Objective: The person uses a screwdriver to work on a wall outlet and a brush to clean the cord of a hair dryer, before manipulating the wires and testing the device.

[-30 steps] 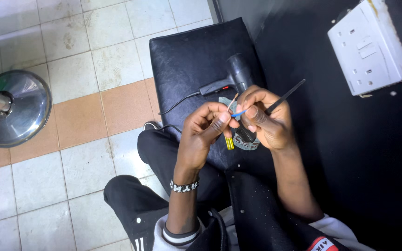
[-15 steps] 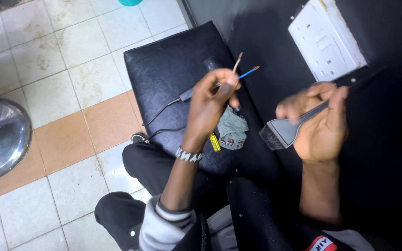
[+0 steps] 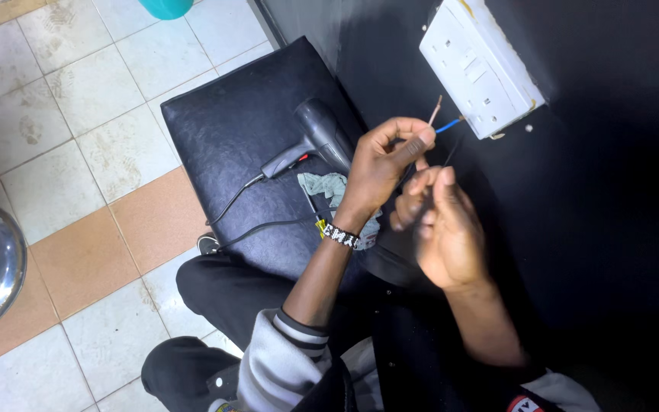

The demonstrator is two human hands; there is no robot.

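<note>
I saw the left hand (image 3: 381,162) pinched shut on the wires (image 3: 438,118), their bared brown and blue ends pointing to about one o'clock toward the white socket (image 3: 480,65), seemingly to keep them apart and within reach of it. The right hand (image 3: 442,223) hung just below at five o'clock, fingers loosely curled and, as far as I could tell, holding nothing. The dryer (image 3: 316,139) and rag (image 3: 328,187) lay on the black stool (image 3: 230,130) at nine o'clock, leaving little free room by the dark wall.

Right hand (image 3: 444,229) has released the tool and closed in beside the left hand (image 3: 381,162), below the socket (image 3: 480,65).
</note>
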